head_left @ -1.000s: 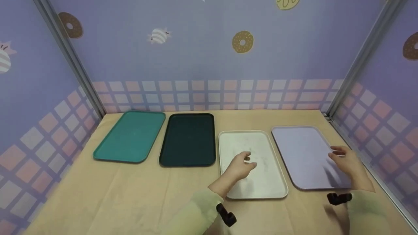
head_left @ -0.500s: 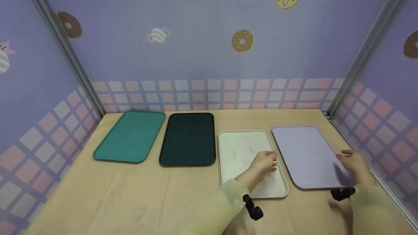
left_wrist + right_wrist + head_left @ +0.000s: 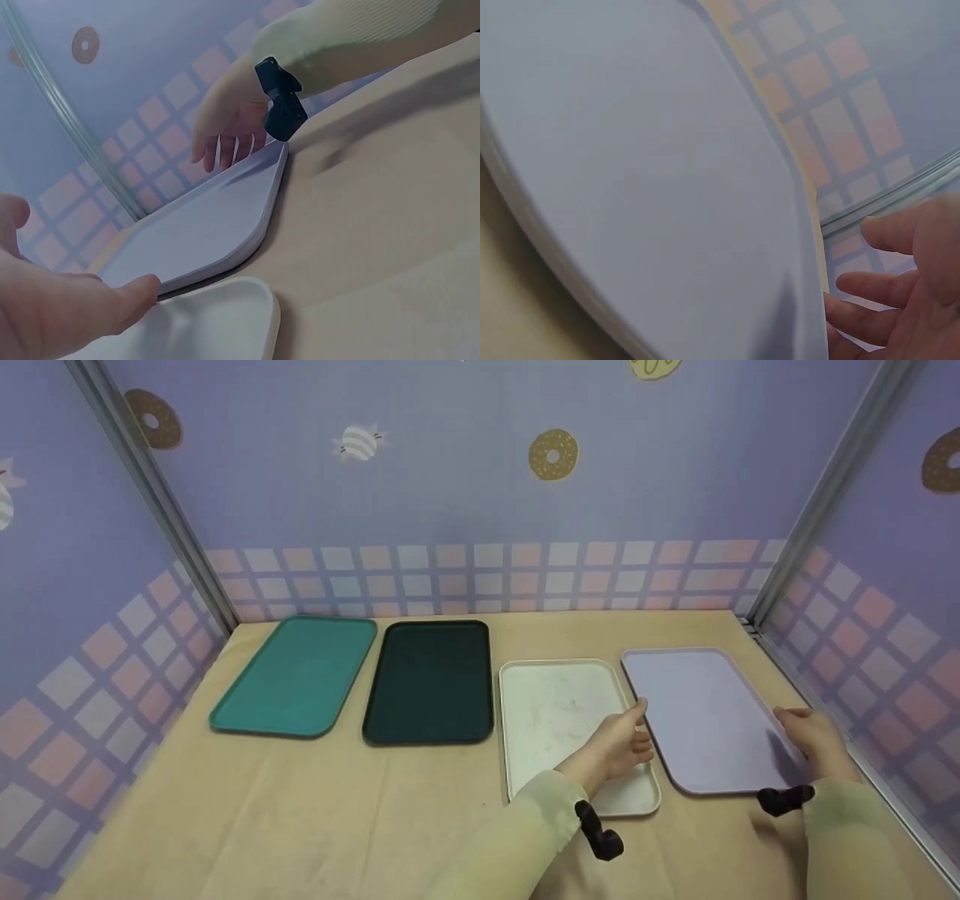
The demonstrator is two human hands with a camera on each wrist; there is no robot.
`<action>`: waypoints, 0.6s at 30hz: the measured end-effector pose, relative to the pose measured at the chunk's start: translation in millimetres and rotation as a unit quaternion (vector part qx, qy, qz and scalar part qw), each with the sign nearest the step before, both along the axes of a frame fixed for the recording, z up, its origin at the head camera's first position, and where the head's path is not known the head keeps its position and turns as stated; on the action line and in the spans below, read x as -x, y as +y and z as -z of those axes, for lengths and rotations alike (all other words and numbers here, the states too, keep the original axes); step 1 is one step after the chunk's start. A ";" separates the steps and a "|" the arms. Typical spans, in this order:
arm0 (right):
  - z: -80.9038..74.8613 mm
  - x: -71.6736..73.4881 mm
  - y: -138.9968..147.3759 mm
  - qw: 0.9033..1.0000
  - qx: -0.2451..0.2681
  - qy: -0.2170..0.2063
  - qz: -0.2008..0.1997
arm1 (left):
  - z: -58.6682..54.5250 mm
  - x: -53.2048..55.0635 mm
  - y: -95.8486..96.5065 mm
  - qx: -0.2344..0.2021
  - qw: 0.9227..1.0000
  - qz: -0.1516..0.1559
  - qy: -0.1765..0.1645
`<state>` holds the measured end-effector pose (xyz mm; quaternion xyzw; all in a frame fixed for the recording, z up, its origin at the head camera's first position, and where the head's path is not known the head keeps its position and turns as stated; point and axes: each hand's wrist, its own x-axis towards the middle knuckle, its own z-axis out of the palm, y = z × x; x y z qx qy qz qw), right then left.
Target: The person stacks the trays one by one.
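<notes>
A lavender tray lies at the right end of the row. Over the right side of the white tray is my left hand, its thumb and fingers extended toward the lavender tray's left edge. In the left wrist view that thumb is at the gap between both trays; contact is unclear. My right hand is along the lavender tray's right edge, fingers loosely extended. The right wrist view shows its fingers beside the rim, with at least one fingertip close to or touching it.
Farther left on the cloth-covered table lie a dark tray and a teal tray. Patterned walls with metal corner posts enclose the back and sides. The right wall runs close to my right hand.
My left hand has moved right across the white tray to the lavender tray's left edge. My right hand has shifted slightly right, to that tray's right edge. The trays have stayed in place.
</notes>
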<state>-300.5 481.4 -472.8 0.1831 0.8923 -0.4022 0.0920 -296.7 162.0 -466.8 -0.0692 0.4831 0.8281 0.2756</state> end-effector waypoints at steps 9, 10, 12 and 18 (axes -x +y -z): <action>1.2 1.7 -0.5 1.000 0.025 0.003 -0.012 | 5.0 1.1 2.4 -0.015 0.998 0.061 -0.005; 1.0 1.2 -0.3 0.999 0.034 0.000 -0.013 | 5.1 0.8 1.9 -0.010 0.998 0.065 -0.003; 0.4 0.0 0.8 0.999 0.048 -0.006 -0.012 | 4.8 0.4 1.3 -0.003 0.998 0.068 -0.001; -9.1 -7.6 6.3 0.992 0.106 -0.058 -0.034 | -2.4 2.4 -0.4 0.002 0.998 0.054 -0.011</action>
